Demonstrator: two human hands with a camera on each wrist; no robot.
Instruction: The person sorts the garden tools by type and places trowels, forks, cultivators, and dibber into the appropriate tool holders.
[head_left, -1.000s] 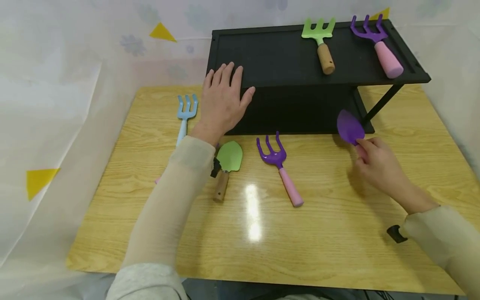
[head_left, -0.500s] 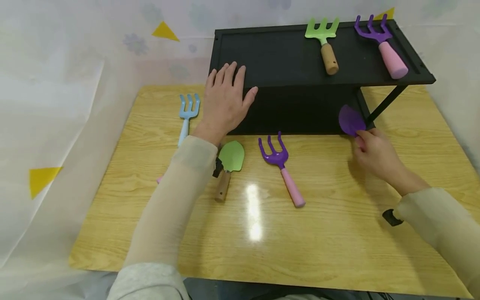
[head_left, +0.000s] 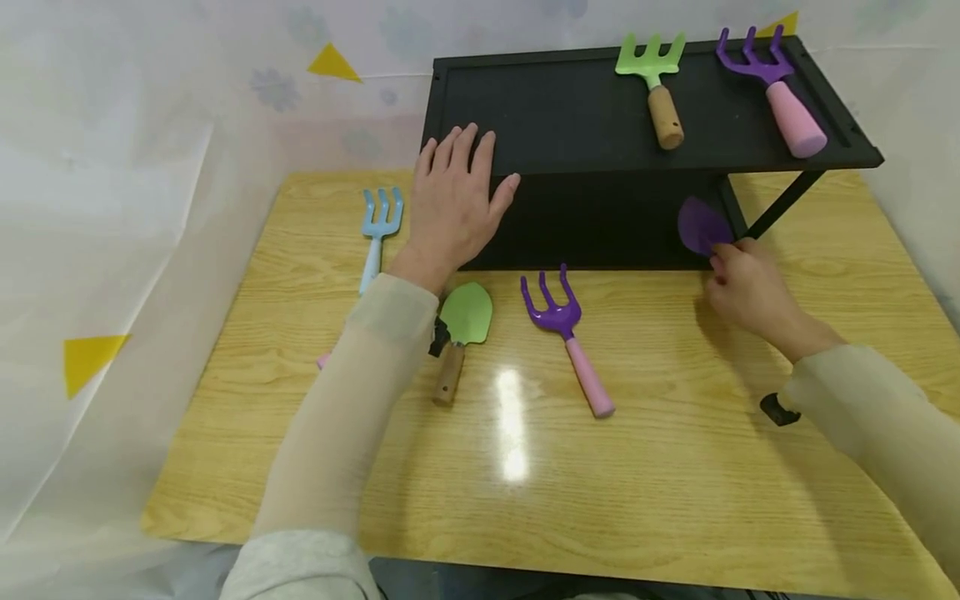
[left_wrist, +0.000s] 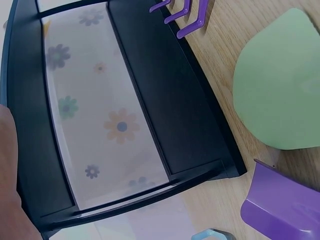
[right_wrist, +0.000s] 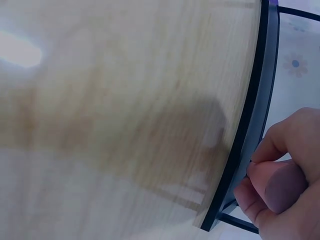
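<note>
My right hand (head_left: pixel 757 296) grips the pink handle (right_wrist: pixel 272 180) of a purple trowel (head_left: pixel 702 227). The trowel's blade reaches in over the lower level of a black two-level shelf (head_left: pixel 540 117), near its right-hand support. My left hand (head_left: pixel 457 200) rests on the left end of the shelf's top with fingers straight and spread. On that top, towards the right, lie a green hand fork (head_left: pixel 662 108) with a wooden handle and a purple hand fork (head_left: pixel 791 117) with a pink handle.
Before the shelf lie a green trowel (head_left: pixel 467 315) and another purple hand fork (head_left: pixel 557 318). A light blue hand fork (head_left: pixel 381 221) is left of the shelf. A purple scoop-shaped blade (left_wrist: pixel 285 205) shows in the left wrist view. The wooden table (head_left: pixel 525 517) carries everything.
My right hand has moved forward with the purple trowel, whose blade is now deeper inside the shelf's lower level. The left hand stays on the shelf top; the view shifts slightly.
</note>
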